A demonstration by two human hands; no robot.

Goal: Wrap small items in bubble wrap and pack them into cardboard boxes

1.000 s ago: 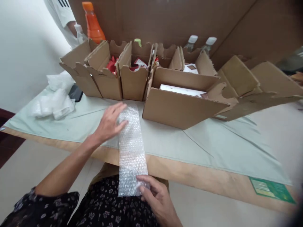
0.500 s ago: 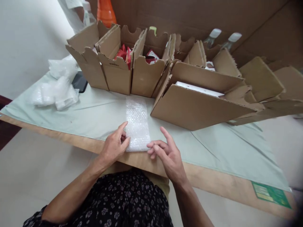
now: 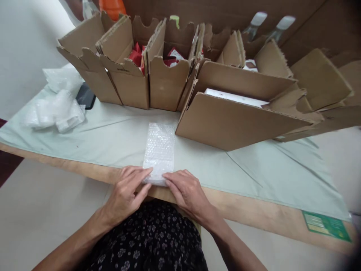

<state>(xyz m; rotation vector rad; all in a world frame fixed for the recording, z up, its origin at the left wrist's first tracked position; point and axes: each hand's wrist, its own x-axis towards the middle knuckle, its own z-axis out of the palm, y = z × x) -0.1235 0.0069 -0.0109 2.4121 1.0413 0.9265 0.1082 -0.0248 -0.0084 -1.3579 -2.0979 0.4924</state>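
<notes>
A clear strip of bubble wrap [image 3: 160,146] lies lengthwise on the green cloth, its near end at the table's front edge. My left hand [image 3: 127,188] grips the near left corner, with the index finger along the top and the thumb below. On the near right corner, my right hand [image 3: 186,188] is closed the same way, fingers over the wrap and thumb at its edge. Between the hands the near end looks thicker, as if turned over. Whether anything lies inside the wrap cannot be made out.
Cardboard bins [image 3: 169,81] stand in a row behind, some holding red packets. A larger box [image 3: 239,124] with a flat white item sits at right. To the left are crumpled bubble wrap [image 3: 53,113] and a dark phone [image 3: 86,96]. White-capped bottles [image 3: 282,27] stand at the back.
Both hands have come down onto the near corners of the bubble wrap and closed on them. The right hand was raised with spread fingers. The wrap's near end now looks turned over.
</notes>
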